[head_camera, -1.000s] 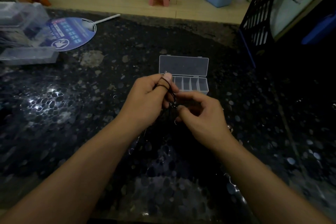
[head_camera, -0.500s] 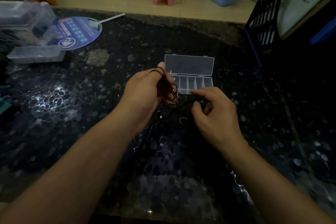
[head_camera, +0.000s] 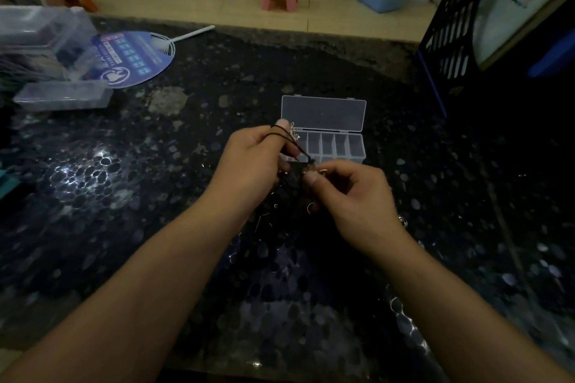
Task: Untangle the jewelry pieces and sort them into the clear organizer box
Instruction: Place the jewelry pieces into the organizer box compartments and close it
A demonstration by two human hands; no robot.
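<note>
A tangle of black cord [head_camera: 292, 146] and thin silver chain [head_camera: 293, 130] hangs between my two hands above the dark speckled table. My left hand [head_camera: 252, 162] holds it up, the cord looped over my fingertips. My right hand [head_camera: 351, 196] pinches the lower end of the cord between thumb and forefinger. Small silver rings [head_camera: 310, 208] dangle below the hands. The clear organizer box [head_camera: 323, 130] lies just behind my hands with its lid open and several small compartments showing.
A small silver piece [head_camera: 402, 221] lies on the table right of my right wrist. Clear plastic boxes [head_camera: 62, 96] and a round blue hand fan [head_camera: 130, 59] sit at the far left. A black lattice rack [head_camera: 448, 28] stands at the far right.
My right hand has come back in to the tangle and closed thumb and forefinger on the cord. My left hand still holds the cord up.
</note>
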